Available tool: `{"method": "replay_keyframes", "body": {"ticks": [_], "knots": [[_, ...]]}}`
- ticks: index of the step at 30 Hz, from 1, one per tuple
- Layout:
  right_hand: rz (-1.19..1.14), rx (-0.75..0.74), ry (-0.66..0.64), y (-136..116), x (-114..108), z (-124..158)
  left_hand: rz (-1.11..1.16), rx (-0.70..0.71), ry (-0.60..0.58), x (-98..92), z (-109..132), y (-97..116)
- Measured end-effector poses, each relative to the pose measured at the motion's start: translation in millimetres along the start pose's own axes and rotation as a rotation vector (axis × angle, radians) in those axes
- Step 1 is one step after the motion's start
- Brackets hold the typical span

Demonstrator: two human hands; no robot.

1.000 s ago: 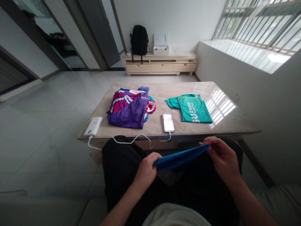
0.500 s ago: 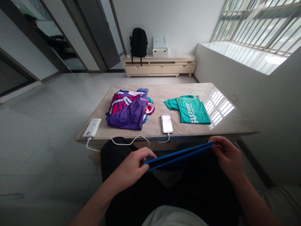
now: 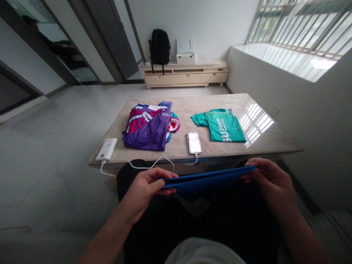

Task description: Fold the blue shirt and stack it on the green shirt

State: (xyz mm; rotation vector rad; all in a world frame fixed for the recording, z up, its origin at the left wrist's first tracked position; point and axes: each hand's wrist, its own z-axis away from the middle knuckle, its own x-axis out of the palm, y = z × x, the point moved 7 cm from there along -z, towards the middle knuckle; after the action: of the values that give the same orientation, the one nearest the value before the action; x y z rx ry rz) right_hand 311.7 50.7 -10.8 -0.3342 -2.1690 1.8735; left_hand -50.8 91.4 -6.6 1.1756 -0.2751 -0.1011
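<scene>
A blue cloth, folded into layers, is stretched between my two hands above my lap. Its garment type does not show. My left hand pinches the left end, thumb on the near side. At the other end, my right hand grips the corner between thumb and fingers. Beyond the hands, a folded green jersey with white lettering lies on the table's right side. A pile of folded jerseys, topped by a purple one, lies on the left side.
The marble-topped table stands before my knees. A phone lies near its front edge, with a white cable hanging by it. A white power bank sits at the left corner. Farther back, a low cabinet carries a black backpack.
My left hand has shifted left and slightly up along the cloth's end, and my right hand slightly right. The cloth now looks more level, and more of its near face shows.
</scene>
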Motion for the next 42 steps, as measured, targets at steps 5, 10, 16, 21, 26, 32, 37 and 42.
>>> {"method": "replay_keyframes", "body": {"ticks": [5, 10, 16, 21, 26, 32, 37, 42], "knots": [[0.027, -0.028, -0.012, -3.2, -3.6, -0.3, -0.025, 0.11, 0.01, -2.3, -6.3, 4.9], [0.024, -0.014, 0.033, -4.3, -8.1, 3.4, -0.114, 0.156, -0.011, -2.0, -10.6, 2.1], [0.034, 0.012, 0.056, -8.4, -7.9, 7.5, -0.354, 0.342, -0.007, 1.5, -12.1, 6.7], [0.047, -0.005, 0.03, -8.1, -8.6, 5.4, -0.45, 0.339, 0.087, -1.5, -14.8, 6.8], [0.061, -0.009, 0.025, -5.8, -13.1, 2.8, -0.711, 0.641, 0.168, 2.4, 0.5, 26.0], [0.072, 0.004, 0.055, -2.8, -19.3, -0.5, -0.879, 1.004, 0.114, 14.5, 20.5, 38.9], [0.106, 0.044, 0.035, 0.4, -26.2, 1.8, -0.886, 1.001, 0.097, 10.4, 24.2, 32.4], [0.35, 0.013, -0.064, -27.0, -32.6, 32.1, -0.917, 0.88, 0.061, -6.5, 45.2, 24.0]]}}
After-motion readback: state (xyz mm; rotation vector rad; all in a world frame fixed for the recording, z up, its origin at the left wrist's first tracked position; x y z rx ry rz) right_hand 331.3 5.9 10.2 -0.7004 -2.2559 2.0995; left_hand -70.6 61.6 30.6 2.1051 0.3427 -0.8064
